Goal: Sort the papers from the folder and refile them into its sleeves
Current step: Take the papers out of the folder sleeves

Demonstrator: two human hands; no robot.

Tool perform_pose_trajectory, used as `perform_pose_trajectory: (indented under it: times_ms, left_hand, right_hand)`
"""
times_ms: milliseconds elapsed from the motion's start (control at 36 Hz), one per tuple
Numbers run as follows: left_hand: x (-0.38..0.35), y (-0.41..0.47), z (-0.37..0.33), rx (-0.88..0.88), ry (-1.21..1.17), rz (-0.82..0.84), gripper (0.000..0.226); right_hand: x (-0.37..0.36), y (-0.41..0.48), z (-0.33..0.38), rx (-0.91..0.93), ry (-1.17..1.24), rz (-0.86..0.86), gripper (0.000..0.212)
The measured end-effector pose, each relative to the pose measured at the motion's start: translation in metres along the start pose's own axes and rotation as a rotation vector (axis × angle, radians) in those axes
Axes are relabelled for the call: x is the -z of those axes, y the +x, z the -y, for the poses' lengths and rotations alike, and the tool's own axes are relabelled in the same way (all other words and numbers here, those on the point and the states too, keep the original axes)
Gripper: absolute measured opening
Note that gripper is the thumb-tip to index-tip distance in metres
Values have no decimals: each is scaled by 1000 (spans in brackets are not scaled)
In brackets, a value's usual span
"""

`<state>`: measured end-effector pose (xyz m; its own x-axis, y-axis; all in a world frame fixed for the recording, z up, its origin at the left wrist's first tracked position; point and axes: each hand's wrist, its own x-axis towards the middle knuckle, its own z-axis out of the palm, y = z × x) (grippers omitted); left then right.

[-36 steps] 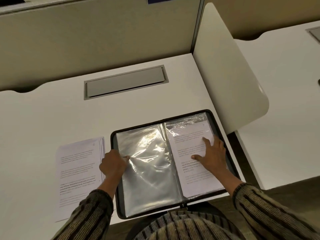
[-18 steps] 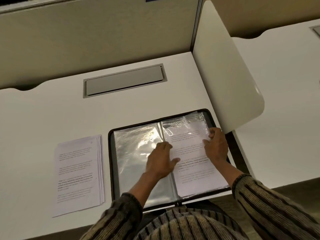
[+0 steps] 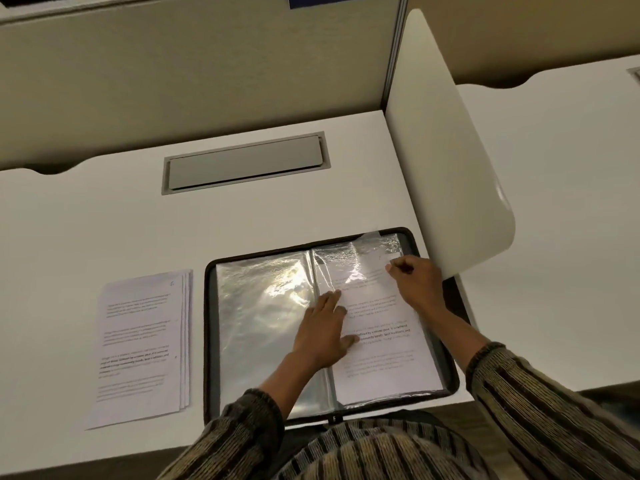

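**White desk, open folder: a page held down in its sleeve**

White desk [image 3: 104, 220] in a beige-walled study booth: a black-edged folder [image 3: 211, 341] lies open on the near right part of the top, its near edge reaching the desk's front edge by the person's body. A printed sheet [image 3: 381, 368] lies in the right-hand sleeve [image 3: 363, 252], whose plastic lifts and crinkles along the top. The left-hand sleeve [image 3: 263, 306] shows only glare.

The left hand [image 3: 325, 334] lies flat on the sheet just beside the spine, fingers straight and close together, thumb spread onto the text. The right hand [image 3: 419, 282] sits at the sheet's upper right, thumb and forefinger pinched together on it, the other fingers curled; whether the plastic is caught in the pinch too cannot be told. Both arms wear striped knit sleeves.

Left of the folder, apart from it, lies a stack of papers [image 3: 142, 344], slightly fanned. Farther back a grey cable hatch [image 3: 242, 164] is set into the desktop. A white divider panel [image 3: 446, 150] stands along the right edge, with a neighbouring desk [image 3: 554, 168] beyond.
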<state>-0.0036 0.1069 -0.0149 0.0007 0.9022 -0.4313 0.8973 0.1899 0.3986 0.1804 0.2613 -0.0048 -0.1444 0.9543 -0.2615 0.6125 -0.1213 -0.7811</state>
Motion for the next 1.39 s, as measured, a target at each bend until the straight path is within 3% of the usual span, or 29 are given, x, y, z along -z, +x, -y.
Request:
perform_pose_trajectory:
  times_ms: [56,139,250,306,444,583,722,806,861,1000,1139,1278,1389]
  left_hand:
    - [10,8,-11,114,-202,-158,48]
    - [34,22,-27,399,-631,-319,60]
    - [71,39,-36,643,-1249,-266,78]
    - [81,48,-31,691,-1359,-199,75]
    - [90,61,-24,723,-1369,-142,39]
    - [93,63,-27,752,-1412,-169,72]
    - [91,68,-30,764,-1367,-227,27]
    - [89,70,-31,806,-1334,-259,19]
    - [87,70,-32,826,-1333,-264,24]
    - [85,70,-36,836,-1433,-326,48]
    - [79,67,-42,843,-1479,-386,63]
    - [74,63,-45,877,-1505,-401,59]
    - [70,59,-46,879,-1516,-384,42]
  right_hand:
    - [2,-1,3,34,-31,53,9]
    - [6,-7,9,73,-77,122,13]
    - [11,-11,7,131,-93,179,18]
    - [13,-11,6,140,-89,208,19]
    - [18,-7,11,149,-99,266,19]
    - [22,-6,15,176,-93,328,22]
    - [23,-3,15,209,-120,380,24]
    - [26,0,20,163,-85,442,22]
    - [27,1,28,127,-15,474,24]
    - [21,9,58,21,90,393,54]
    - [9,22,90,-81,90,406,56]
    - [-8,41,120,-70,-39,466,49]
    - [-17,54,145,-6,-386,618,47]
